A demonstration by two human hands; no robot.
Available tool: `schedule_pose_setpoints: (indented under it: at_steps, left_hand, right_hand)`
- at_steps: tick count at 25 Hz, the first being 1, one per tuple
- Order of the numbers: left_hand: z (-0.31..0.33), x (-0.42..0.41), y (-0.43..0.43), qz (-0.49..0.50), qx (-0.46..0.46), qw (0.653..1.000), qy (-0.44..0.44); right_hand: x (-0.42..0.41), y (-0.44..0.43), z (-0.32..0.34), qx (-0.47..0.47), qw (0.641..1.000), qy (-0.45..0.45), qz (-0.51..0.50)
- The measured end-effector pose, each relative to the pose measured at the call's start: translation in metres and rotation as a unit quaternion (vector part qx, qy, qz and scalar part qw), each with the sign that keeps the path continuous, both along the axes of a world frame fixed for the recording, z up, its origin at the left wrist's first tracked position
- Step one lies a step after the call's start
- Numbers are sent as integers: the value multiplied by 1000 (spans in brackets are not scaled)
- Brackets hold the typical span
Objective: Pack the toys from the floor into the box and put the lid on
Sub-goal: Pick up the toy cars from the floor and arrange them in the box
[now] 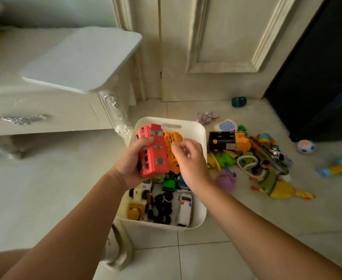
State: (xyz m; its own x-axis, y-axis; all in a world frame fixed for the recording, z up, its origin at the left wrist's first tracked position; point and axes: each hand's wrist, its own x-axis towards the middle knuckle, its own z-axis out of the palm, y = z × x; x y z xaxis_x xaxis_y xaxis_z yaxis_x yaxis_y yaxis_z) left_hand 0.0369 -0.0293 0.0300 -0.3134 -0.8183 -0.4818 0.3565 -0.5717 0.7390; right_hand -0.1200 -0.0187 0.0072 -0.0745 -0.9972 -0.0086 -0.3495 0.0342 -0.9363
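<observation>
Here the left hand [132, 160] keeps a closed grip on the red bus [153, 151], held over the white box [196, 130] apparently for stowing, while the right hand [190, 158], fingers loosely curled, touches the orange toy [172, 138] just right of it, more toys [252, 158] strewn on the floor further right.

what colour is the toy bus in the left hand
Red, with silvery stickers along its side; the head view shows the toy bus held in the left hand.

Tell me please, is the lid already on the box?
No, the box is open, with toy cars visible inside, and the left hand holds a red bus over it.
</observation>
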Motion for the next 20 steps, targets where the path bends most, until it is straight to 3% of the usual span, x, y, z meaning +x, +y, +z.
schedule_pose_setpoints:
  at_steps: [2, 5, 10, 13, 17, 18, 20]
  left_hand:
    - [-15, 12, 11, -18, 30, 999, -37]
    - [-36, 26, 23, -43, 71, 993, -89]
    - [-58, 43, 25, 16, 107, 988, -108]
    - [-60, 42, 23, 21, 108, 988, -109]
    - [-65, 39, 23, -6, 122, 984, -126]
    - [-65, 37, 24, -20, 130, 983, -131]
    - [-67, 33, 25, -52, 138, 978, -145]
  right_hand:
    - [13, 4, -12, 118, 993, -21, 9]
    - [19, 5, -41, 321, 941, -100, 34]
    - [32, 11, -87, 445, 890, 74, 65]
    - [43, 19, -104, 437, 885, 102, 121]
    - [46, 19, -107, 379, 866, 184, 269]
    - [45, 16, -100, 381, 874, 168, 250]
    - [37, 7, -80, 396, 907, 85, 118]
